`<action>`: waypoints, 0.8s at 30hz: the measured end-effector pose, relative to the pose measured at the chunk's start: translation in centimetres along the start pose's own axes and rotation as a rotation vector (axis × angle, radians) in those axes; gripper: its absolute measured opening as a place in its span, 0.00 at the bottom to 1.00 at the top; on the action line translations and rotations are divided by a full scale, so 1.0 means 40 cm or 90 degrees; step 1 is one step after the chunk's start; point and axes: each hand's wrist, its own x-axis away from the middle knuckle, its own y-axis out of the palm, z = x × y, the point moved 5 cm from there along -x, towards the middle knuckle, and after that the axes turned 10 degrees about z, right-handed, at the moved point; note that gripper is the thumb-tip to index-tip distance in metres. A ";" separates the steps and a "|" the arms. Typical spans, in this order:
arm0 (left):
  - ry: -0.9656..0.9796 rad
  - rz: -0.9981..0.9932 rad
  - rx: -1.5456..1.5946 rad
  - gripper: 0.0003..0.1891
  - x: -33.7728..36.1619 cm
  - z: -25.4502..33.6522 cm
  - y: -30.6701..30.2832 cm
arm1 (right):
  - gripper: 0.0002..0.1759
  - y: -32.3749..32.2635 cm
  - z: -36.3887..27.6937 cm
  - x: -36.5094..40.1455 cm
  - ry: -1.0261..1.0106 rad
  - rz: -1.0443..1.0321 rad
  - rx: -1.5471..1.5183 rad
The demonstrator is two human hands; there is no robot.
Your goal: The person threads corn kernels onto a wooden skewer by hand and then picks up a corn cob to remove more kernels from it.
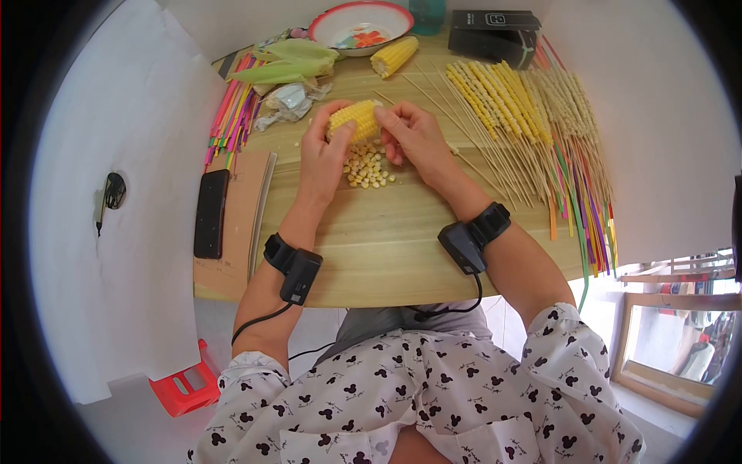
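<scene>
A short yellow corn cob (355, 121) is held above the table between both hands. My left hand (325, 147) is wrapped round its left side, with the thumb pressed on the kernels. At the cob's right end, my right hand (413, 138) has its thumb and fingers curled against it; whether a loose kernel is between them cannot be made out. Just below lies a small pile of loose corn kernels (369, 168) on the wooden table (379, 247). A second piece of corn cob (394, 56) rests farther back.
Skewers threaded with yellow kernels (495, 97) and paler skewers (568, 108) lie at right, near a black box (495, 35). At left are colourful strips (232, 108), corn husks (286, 62), a notebook (246, 224) and a phone (211, 214). An enamel basin (321, 31) stands behind.
</scene>
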 end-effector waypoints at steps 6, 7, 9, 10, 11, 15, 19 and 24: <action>0.001 -0.026 0.026 0.15 0.007 0.006 0.007 | 0.19 0.006 -0.008 0.006 -0.005 -0.015 -0.022; 0.002 -0.025 0.027 0.15 0.006 0.005 0.006 | 0.19 0.007 -0.011 0.006 -0.009 -0.018 -0.032; -0.004 -0.034 0.027 0.16 0.005 0.001 0.005 | 0.19 0.008 -0.015 0.008 -0.009 -0.021 -0.031; -0.004 -0.033 0.027 0.16 0.005 0.002 0.005 | 0.19 0.009 -0.017 0.009 -0.008 -0.023 -0.030; -0.007 -0.033 0.032 0.16 0.006 0.004 0.006 | 0.19 0.010 -0.016 0.009 -0.008 -0.023 -0.030; -0.018 -0.034 0.039 0.16 0.006 0.003 0.004 | 0.17 0.011 -0.016 0.010 -0.016 -0.039 -0.029; -0.021 -0.027 0.036 0.16 0.004 -0.001 0.002 | 0.15 0.011 -0.012 0.010 -0.005 -0.044 -0.042; -0.058 -0.034 0.087 0.16 -0.001 -0.011 -0.001 | 0.11 0.012 -0.012 0.010 -0.019 -0.052 -0.051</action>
